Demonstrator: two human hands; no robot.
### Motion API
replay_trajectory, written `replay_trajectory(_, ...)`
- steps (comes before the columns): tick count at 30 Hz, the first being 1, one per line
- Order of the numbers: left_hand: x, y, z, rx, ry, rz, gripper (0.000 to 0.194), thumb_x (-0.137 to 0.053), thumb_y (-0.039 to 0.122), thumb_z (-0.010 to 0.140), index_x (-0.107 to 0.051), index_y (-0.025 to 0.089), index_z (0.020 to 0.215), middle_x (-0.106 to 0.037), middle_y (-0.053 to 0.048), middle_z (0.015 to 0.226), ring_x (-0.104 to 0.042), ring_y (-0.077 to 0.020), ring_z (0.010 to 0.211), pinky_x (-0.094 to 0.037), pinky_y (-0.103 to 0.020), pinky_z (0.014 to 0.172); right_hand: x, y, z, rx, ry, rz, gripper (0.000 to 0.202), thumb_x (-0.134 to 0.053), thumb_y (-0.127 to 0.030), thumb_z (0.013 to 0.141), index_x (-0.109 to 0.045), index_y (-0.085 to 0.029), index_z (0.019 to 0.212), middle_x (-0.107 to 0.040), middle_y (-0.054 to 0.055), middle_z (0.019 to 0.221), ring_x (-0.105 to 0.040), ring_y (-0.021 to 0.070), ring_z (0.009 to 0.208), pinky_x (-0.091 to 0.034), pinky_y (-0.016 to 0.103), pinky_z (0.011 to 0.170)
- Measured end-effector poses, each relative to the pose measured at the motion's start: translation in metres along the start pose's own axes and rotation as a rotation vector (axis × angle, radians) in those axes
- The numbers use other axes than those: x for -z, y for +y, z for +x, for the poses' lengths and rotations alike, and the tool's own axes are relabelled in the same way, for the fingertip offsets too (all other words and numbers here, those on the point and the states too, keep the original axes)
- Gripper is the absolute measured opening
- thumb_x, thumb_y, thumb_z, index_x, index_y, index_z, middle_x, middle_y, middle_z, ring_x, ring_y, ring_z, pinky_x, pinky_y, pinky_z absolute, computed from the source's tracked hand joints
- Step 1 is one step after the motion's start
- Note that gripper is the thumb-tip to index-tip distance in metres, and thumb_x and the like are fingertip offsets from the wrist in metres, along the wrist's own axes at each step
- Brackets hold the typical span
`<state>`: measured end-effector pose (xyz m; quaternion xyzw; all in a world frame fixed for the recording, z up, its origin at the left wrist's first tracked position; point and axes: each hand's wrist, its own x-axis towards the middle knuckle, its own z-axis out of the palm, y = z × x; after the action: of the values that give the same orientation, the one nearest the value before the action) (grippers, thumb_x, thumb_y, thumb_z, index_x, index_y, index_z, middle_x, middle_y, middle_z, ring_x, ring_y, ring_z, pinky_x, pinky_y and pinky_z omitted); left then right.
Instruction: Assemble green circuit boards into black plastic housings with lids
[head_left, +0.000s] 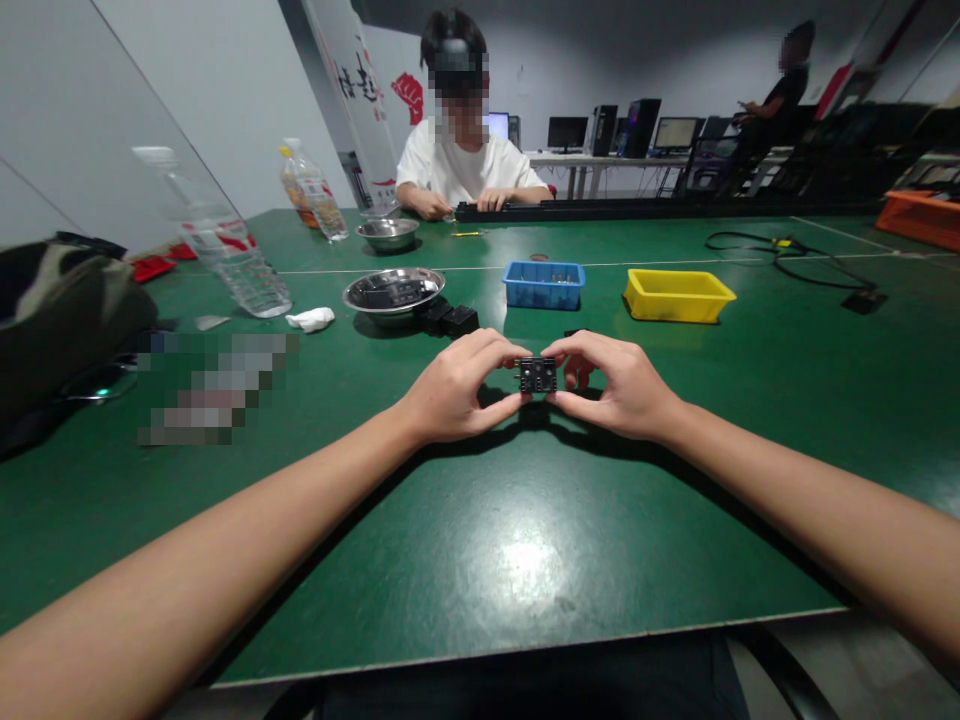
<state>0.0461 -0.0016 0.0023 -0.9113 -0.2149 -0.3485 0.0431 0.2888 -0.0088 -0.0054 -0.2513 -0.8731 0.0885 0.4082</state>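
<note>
A small black block-like part (538, 375) with metal details is held up between both hands, over the middle of the green table (480, 520). My left hand (465, 385) pinches its left side between thumb and fingers. On the right side, my right hand (615, 385) grips it in the same way. Just beyond my left hand lie black blocks (454, 320), beside a shiny metal bowl (394, 295). A blue bin (544, 286) with small pieces in it stands behind the held part, and a yellow bin (679, 297) is to its right.
A clear bottle (225, 250), crumpled tissue (311, 319) and dark bag (67, 320) are at the left. Farther back are a second bowl (388, 235), more bottles (319, 195) and a seated person (469, 165). A black cable (802, 255) and orange bin (919, 218) lie at right.
</note>
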Motion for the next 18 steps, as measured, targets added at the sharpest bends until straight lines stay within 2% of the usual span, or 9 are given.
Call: replay_trajectory(18,-0.0009,-0.0005,-0.0006,0.004,0.001,-0.001,0.025,-0.064,0.027,0.092,-0.061,0.014,0.113,-0.067,-0.007,0.093,-0.064,-0.0195,0.086,-0.054,-0.032,0.079,0.0003,-0.0001,0.0,-0.001,-0.006,0.002,0.03,-0.071,-0.021,0.084,-0.062,-0.016,0.112,-0.068,0.004,0.092,-0.062,0.0112,0.065,-0.052,0.026,0.065)
